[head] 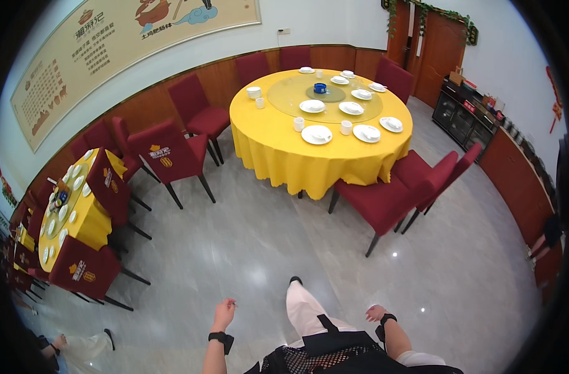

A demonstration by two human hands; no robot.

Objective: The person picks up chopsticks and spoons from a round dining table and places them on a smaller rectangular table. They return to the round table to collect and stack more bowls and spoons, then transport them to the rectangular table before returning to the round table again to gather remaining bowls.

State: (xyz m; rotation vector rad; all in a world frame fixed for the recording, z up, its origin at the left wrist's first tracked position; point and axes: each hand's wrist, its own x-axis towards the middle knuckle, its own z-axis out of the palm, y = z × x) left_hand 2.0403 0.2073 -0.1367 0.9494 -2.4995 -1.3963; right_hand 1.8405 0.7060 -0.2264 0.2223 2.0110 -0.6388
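Observation:
My left hand (225, 312) hangs over the grey floor at the bottom centre, fingers curled, with a tiny blue spot at the fingertips; whether it holds something is too small to tell. To the right, my right hand (376, 313) hovers beside my light trouser leg, its fingers loosely bent and nothing visible in them. Both wrists wear black bands. Farther ahead stands a large round table with a yellow tablecloth (284, 156), touched by neither hand. White plates with bowls (317, 134), white cups (346, 127) and a blue round item (320, 88) on a glass turntable (289, 100) are on it.
Red upholstered chairs (378, 201) surround the round table. Another yellow-covered table (86, 224) with dishes and chairs (86, 276) stands left. A dark cabinet (464, 112) and wooden counter (518, 173) line the right side. Another person's hand (60, 341) shows at lower left; another person stands at far right.

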